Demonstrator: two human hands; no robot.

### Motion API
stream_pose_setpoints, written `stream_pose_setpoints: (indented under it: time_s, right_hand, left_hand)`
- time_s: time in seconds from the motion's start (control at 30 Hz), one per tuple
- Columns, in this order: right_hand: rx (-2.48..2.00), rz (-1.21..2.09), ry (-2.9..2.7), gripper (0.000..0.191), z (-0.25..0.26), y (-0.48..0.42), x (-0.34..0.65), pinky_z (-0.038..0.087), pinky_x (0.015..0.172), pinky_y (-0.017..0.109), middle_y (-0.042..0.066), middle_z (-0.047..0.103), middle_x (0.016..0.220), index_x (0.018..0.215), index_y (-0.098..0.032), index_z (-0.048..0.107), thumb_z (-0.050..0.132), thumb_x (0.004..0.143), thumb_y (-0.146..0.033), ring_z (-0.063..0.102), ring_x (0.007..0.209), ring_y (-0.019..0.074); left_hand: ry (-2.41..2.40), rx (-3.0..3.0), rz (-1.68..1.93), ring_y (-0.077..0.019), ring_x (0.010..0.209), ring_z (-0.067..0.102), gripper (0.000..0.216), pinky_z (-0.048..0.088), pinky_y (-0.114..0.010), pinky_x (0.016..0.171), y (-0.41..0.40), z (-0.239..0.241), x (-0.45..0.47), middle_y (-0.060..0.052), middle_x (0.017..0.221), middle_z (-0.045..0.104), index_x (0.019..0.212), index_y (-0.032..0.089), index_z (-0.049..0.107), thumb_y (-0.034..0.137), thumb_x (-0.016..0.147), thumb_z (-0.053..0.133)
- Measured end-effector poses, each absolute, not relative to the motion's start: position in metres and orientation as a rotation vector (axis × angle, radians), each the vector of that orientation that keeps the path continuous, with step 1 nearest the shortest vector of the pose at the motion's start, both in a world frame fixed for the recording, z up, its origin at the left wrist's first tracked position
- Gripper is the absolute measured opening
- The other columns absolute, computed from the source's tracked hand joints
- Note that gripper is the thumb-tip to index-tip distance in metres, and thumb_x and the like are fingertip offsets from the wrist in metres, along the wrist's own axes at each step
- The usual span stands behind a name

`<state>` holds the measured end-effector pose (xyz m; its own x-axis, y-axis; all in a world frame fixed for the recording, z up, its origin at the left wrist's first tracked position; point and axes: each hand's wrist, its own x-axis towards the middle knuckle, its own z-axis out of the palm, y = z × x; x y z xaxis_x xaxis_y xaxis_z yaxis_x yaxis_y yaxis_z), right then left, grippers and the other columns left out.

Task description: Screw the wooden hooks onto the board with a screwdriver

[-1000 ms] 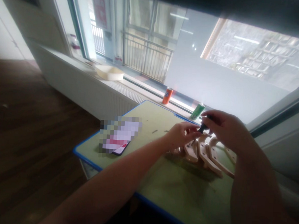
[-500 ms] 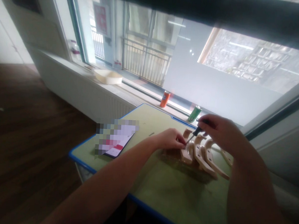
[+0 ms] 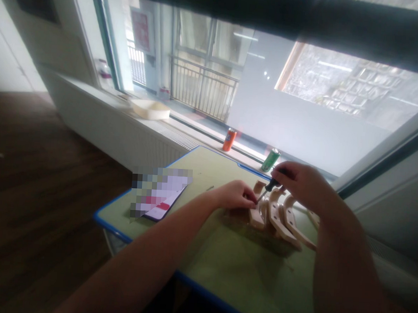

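Observation:
My right hand (image 3: 293,176) is closed around the dark handle of a screwdriver (image 3: 271,184), whose metal shaft slants down to the left. Its tip meets a pale wooden piece (image 3: 257,218) close to my left fingertips. My left hand (image 3: 238,194) is pinched at that spot; whatever lies between its fingers is hidden or too small to make out. Just right of it stand several curved wooden pieces with dark holes, such as this curved wooden piece (image 3: 275,215). Beneath them is a brownish base (image 3: 239,217), partly see-through or shiny, on the green table (image 3: 220,256).
A phone (image 3: 164,198), partly pixelated, lies at the table's left. On the windowsill stand an orange can (image 3: 229,140) and a green can (image 3: 271,160), with a pale tray (image 3: 150,109) farther left. A radiator (image 3: 153,141) runs below the sill, behind the blue table edge.
The view has shifted slightly. Both hands keep nearly the same pose, with the screwdriver tip still at the wooden piece beside my left fingers.

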<state>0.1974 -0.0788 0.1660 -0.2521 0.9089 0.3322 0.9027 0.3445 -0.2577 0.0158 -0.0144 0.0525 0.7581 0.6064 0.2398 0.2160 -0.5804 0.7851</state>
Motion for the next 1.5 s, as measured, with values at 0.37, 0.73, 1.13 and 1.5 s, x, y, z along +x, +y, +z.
stream_pose_setpoints:
  time_s: [0.37,0.73,1.13,1.5]
  right_hand:
    - [-1.551,0.422,-2.086,0.043,0.160,-0.070,0.210,0.049,0.054,0.026,0.006,0.067,0.078,0.125,-0.021,0.051,0.043,0.088,-0.042,0.064,0.063,0.0153]
    - [-1.502,0.425,-2.231,0.034,0.172,-0.037,0.224,0.043,0.048,0.024,0.002,0.065,0.067,0.087,-0.020,0.068,0.058,0.076,-0.051,0.055,0.051,0.0104]
    - [-1.258,0.122,-2.407,0.033,0.161,-0.030,0.228,0.038,0.048,0.023,0.000,0.064,0.064,0.091,-0.023,0.070,0.048,0.084,-0.047,0.051,0.051,0.0096]
    - [-1.340,0.043,-2.301,0.045,0.152,-0.019,0.258,0.032,0.044,0.027,0.002,0.059,0.050,0.076,-0.021,0.073,0.054,0.073,-0.061,0.045,0.041,0.0093]
  left_hand:
    - [0.665,2.206,0.587,-0.0151,0.077,0.061,0.033,0.044,-0.024,0.071,-0.016,0.053,0.015,-0.005,0.089,0.070,0.095,0.017,0.071,0.041,0.072,0.062]
    - [0.699,2.185,0.620,-0.0139,0.073,0.059,0.037,0.042,-0.023,0.066,-0.016,0.046,0.013,-0.003,0.086,0.070,0.096,0.018,0.071,0.044,0.071,0.064]
    - [0.748,2.112,0.640,-0.0114,0.071,0.057,0.031,0.042,-0.021,0.065,-0.019,0.048,0.013,-0.002,0.081,0.067,0.091,0.018,0.072,0.039,0.068,0.069]
    - [0.755,2.067,0.653,-0.0140,0.078,0.060,0.029,0.043,-0.024,0.068,-0.023,0.054,0.015,-0.006,0.087,0.069,0.092,0.014,0.071,0.032,0.070,0.068]
